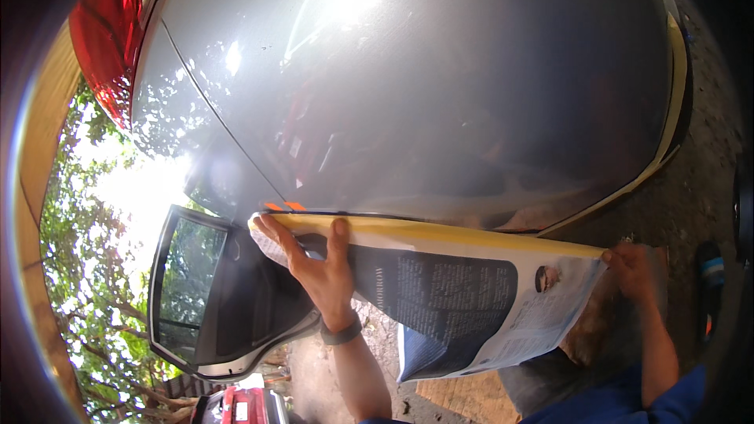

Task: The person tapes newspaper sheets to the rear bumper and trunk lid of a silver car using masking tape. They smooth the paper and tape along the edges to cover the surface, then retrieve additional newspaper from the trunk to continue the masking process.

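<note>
A newspaper sheet point(440, 290) with a band of yellow masking tape point(440, 232) along its upper edge hangs beside the lower edge of a glossy grey car body panel point(440, 110). At the sheet's left end my left hand point(323, 275), with a dark band on the wrist, holds the taped edge up against the panel's edge. Its thumb and fingers are apart on the tape. Farther right, my right hand point(632, 267) pinches the other end of the taped edge, slightly away from the car. Small orange tape pieces point(285, 206) stick to the panel above my left hand.
Yellow tape point(674, 94) also runs along the panel's right edge. A red tail light point(110, 47) is at upper left. An open car door point(236, 290) juts out at left, with a red vehicle point(236, 407) beyond. A dark slipper point(711, 267) lies on the ground at right.
</note>
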### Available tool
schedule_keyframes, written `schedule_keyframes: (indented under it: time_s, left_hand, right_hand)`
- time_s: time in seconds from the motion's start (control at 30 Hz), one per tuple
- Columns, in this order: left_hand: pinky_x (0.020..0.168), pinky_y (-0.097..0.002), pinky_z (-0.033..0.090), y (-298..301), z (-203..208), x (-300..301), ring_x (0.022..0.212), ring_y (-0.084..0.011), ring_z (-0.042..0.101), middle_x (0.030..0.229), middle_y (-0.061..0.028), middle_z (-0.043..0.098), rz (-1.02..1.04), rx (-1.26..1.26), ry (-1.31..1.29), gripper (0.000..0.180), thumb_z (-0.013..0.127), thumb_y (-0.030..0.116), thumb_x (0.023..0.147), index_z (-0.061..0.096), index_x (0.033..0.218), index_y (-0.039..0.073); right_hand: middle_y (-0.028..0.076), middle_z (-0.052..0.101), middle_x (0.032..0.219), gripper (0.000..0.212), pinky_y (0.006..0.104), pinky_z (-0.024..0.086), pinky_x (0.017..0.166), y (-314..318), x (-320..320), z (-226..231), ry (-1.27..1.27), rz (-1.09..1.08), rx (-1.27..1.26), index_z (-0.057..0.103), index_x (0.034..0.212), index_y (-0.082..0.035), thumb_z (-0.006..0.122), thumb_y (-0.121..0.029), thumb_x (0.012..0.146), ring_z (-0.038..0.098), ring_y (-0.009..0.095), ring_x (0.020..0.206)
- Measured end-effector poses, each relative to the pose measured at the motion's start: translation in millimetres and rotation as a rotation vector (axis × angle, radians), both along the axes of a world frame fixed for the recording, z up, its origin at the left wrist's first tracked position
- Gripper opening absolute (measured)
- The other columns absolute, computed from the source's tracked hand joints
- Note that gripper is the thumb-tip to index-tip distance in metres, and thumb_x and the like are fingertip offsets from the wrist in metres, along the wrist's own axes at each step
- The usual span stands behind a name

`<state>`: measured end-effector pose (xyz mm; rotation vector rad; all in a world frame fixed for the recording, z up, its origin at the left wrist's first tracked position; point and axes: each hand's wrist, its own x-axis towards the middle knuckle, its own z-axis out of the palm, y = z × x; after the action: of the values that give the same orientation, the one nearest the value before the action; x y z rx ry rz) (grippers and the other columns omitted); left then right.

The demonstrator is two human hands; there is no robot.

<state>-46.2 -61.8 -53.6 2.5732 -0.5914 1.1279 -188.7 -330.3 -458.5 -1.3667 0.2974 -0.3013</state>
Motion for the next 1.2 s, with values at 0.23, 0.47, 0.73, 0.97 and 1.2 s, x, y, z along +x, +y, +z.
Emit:
schedule_keyframes:
  time_s: [0.23, 0.47, 0.73, 0.97, 1.2]
  left_hand:
    - [0.121, -0.0493, 0.015, -3, 3, -11, 0.152, -0.0394, 0.012, 0.161, -0.0291, 0.017, 0.051, 0.187, -0.068, 0.091, 0.072, 0.036, 0.089, 0.022, 0.154, -0.005]
    - [0.116, -0.0536, 0.03, -11, -11, -47, 0.138, -0.0395, 0.04, 0.148, -0.0192, 0.046, -0.274, 0.783, 0.043, 0.042, 0.065, 0.028, 0.092, 0.065, 0.125, 0.001]
    - [0.114, -0.0614, 0.025, -25, -5, -50, 0.13, -0.03, 0.038, 0.135, -0.0051, 0.052, -0.153, 1.028, 0.002, 0.047, 0.047, 0.053, 0.099, 0.073, 0.115, 0.017]
    - [0.114, -0.0612, 0.026, -14, 1, -37, 0.136, -0.0339, 0.034, 0.141, -0.0066, 0.051, -0.272, 1.021, 0.028, 0.054, 0.044, 0.054, 0.1, 0.073, 0.114, 0.011]
    - [0.112, -0.0589, 0.03, -12, 10, -30, 0.131, -0.0368, 0.041, 0.138, -0.0139, 0.054, -0.358, 0.979, 0.049, 0.049, 0.049, 0.049, 0.099, 0.07, 0.113, 0.007]
  right_hand:
    - [0.009, 0.061, 0.068, 0.027, 0.0331, 0.042, 0.061, 19, 5, 8, -0.009, 0.033, -0.017, 0.07, 0.083, 0.004, 0.069, -0.022, 0.09, 0.058, 0.017, 0.066]
    - [0.01, 0.063, 0.069, 0.028, 0.0338, 0.043, 0.061, 13, 6, 3, -0.018, 0.09, -0.028, 0.07, 0.081, 0.004, 0.069, -0.023, 0.09, 0.06, 0.018, 0.065]
    - [0.008, 0.064, 0.071, 0.03, 0.0331, 0.044, 0.062, 36, -1, 5, 0.047, 0.196, 0.133, 0.07, 0.08, 0.002, 0.067, -0.025, 0.092, 0.058, 0.016, 0.066]
    - [0.006, 0.063, 0.072, 0.032, 0.0327, 0.044, 0.063, 50, 4, 7, 0.059, 0.255, 0.133, 0.07, 0.082, 0.003, 0.067, -0.027, 0.093, 0.057, 0.014, 0.069]
    - [0.004, 0.063, 0.071, 0.029, 0.0322, 0.044, 0.062, 54, -14, 5, 0.125, 0.236, 0.259, 0.071, 0.079, 0.0, 0.069, -0.026, 0.089, 0.056, 0.013, 0.068]
